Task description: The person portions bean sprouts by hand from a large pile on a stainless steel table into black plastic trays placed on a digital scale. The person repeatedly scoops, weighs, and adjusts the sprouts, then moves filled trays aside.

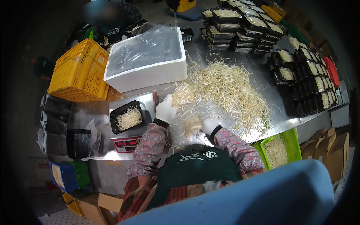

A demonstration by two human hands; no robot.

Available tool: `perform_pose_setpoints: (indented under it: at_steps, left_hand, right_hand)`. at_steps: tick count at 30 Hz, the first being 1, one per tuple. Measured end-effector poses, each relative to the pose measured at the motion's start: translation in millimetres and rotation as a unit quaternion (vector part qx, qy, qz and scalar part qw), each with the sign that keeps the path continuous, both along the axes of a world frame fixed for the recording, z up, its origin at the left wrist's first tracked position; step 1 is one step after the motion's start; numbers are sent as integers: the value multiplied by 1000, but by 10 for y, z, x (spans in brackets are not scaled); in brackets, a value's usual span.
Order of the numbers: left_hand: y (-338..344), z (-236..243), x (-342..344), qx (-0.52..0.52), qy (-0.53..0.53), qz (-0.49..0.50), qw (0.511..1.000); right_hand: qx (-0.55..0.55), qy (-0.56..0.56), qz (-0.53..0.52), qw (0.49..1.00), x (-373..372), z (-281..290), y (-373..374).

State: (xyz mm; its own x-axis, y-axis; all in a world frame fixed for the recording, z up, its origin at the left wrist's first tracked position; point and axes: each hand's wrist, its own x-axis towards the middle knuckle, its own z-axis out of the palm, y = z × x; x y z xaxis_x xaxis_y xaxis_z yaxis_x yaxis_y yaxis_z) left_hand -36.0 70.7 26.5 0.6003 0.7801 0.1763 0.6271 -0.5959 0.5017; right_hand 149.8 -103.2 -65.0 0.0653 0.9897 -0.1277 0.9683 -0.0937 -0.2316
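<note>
A wide heap of bean sprouts (232, 92) lies loose on the metal table in front of me. My left hand (166, 110), in a white glove, is closed on the left end of a clump of bean sprouts (183, 94) at the heap's edge. Nearer to me, my gloved right hand (212, 126) grips a smaller bunch (193, 126), slightly blurred. Left of my left hand, a black plastic tray (139, 119) with some sprouts in it sits on a weighing scale (150, 102) with a red front and lit display.
A white foam box (150, 74) holding clear plastic film stands behind the scale, beside yellow crates (77, 71). Black trays (78, 144) are at left. Filled trays (247, 28) are stacked at the back and right (313, 80). A green basket (293, 144) of sprouts stands near right.
</note>
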Motion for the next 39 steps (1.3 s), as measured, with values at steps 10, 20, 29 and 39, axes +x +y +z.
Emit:
perform_pose_setpoints:
  at_steps: [10,20,29,39]
  left_hand:
    - [-698,-382,-109,69,-15,-227,971]
    - [-1090,-702,-409,-2,37,-224,974]
    - [-501,-626,563,-30,225,-217,949]
    - [-653,-619,430,-106,168,-175,964]
  right_hand:
    - [90,99,-178,975,545,991,334]
    - [-21,119,-147,982,700,453,-346]
    - [-125,69,-72,987,457,415,4]
    - [-22,21,-24,999,565,312,-119]
